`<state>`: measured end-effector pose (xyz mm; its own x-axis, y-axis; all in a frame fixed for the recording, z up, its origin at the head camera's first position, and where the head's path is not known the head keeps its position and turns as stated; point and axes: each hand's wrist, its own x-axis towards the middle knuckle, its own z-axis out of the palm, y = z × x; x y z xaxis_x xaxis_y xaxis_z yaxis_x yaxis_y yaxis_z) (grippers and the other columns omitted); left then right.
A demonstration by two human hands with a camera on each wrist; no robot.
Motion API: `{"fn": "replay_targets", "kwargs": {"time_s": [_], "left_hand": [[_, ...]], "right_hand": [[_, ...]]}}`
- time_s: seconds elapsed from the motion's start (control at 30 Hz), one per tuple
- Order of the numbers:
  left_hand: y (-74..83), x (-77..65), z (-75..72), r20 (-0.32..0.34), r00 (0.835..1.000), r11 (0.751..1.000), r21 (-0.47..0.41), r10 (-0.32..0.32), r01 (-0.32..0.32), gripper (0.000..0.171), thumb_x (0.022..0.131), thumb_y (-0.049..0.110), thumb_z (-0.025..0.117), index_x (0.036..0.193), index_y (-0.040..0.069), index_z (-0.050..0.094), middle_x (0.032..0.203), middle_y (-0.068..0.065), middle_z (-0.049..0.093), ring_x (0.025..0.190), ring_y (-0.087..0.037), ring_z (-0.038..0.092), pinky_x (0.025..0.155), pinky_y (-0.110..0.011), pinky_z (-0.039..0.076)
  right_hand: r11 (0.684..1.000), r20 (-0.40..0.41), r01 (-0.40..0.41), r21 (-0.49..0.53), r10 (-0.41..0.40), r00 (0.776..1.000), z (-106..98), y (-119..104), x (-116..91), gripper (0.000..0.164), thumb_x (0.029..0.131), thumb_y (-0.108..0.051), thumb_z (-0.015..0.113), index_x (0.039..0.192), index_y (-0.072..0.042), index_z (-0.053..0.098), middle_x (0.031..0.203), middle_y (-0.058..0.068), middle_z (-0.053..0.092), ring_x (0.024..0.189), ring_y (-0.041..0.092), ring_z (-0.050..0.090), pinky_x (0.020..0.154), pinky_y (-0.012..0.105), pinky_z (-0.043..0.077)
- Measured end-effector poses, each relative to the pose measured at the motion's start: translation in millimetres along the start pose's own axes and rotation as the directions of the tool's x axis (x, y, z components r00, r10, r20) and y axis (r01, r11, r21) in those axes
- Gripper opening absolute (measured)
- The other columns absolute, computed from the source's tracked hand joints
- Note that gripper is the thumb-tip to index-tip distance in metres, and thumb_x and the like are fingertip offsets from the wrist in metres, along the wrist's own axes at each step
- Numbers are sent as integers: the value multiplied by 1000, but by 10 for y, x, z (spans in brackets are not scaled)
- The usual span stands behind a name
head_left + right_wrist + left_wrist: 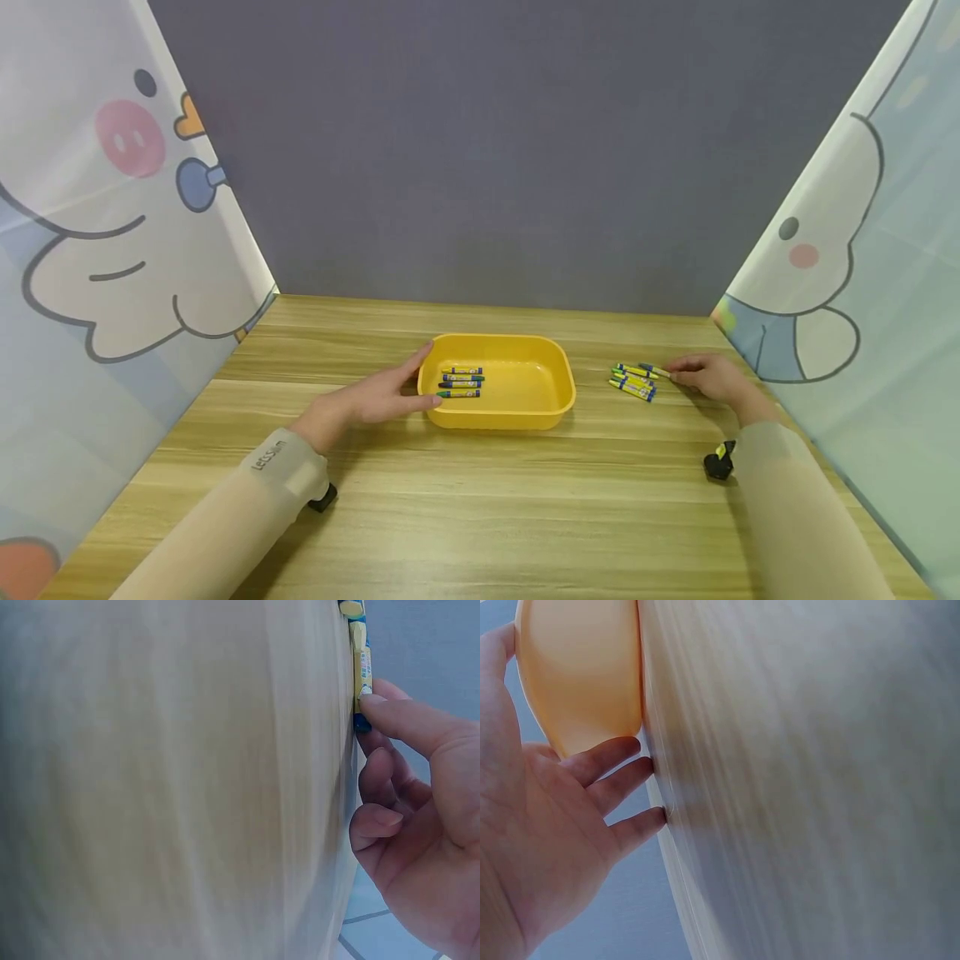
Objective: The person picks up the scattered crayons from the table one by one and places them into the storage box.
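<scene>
My left hand [382, 396] rests against the left end of a yellow plastic tray [498, 421], thumb along the near side and index finger at the far corner. In the left wrist view its other fingers [619, 784] lie loosely extended beside the tray wall [585, 675]. Several crayons in yellow wrappers [461, 383] lie side by side in the tray's left half. To the right of the tray, my right hand [708, 377] pinches a crayon [361, 682] between thumb and fingertips, at the edge of a small pile of yellow-wrapped crayons [633, 383] on the table.
The wood-grain table [480, 517] ends at a dark grey back panel [480, 167]. Cartoon-printed sheets [135, 250] stand along both sides. Black wrist-worn pieces [718, 465] show beside the sleeves.
</scene>
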<state>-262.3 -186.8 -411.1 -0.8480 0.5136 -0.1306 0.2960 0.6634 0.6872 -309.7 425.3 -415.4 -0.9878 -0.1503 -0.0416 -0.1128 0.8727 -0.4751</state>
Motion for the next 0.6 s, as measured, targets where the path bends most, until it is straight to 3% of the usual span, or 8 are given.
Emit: {"fn": "replay_targets", "kwargs": {"time_s": [0.13,0.4,0.6], "left_hand": [[-5,-4,5,-2,1000,1000,4,-6,6,111,101,69,67,178,33,-5,180,-12,34,164,-34,37,135,-60,26],[-10,5,5,-8,1000,999,31,-14,15,111,100,72,66,178,34,-3,179,-12,36,163,-36,39,135,-62,27],[-14,7,-2,-15,1000,999,37,-17,18,111,100,72,66,178,35,-4,179,-14,34,164,-38,36,135,-62,25]], "right_hand": [[1000,6,15,12,-15,1000,5,7,-10,35,108,-19,68,135,3,75,137,32,72,129,57,63,104,65,54],[998,-31,58,29,-57,998,-5,-203,-36,38,110,-29,67,137,-3,75,132,26,75,109,33,70,84,36,55],[989,-23,96,115,-94,995,-50,-673,-9,41,113,-35,64,143,-9,73,136,22,72,102,28,67,76,37,58]]}}
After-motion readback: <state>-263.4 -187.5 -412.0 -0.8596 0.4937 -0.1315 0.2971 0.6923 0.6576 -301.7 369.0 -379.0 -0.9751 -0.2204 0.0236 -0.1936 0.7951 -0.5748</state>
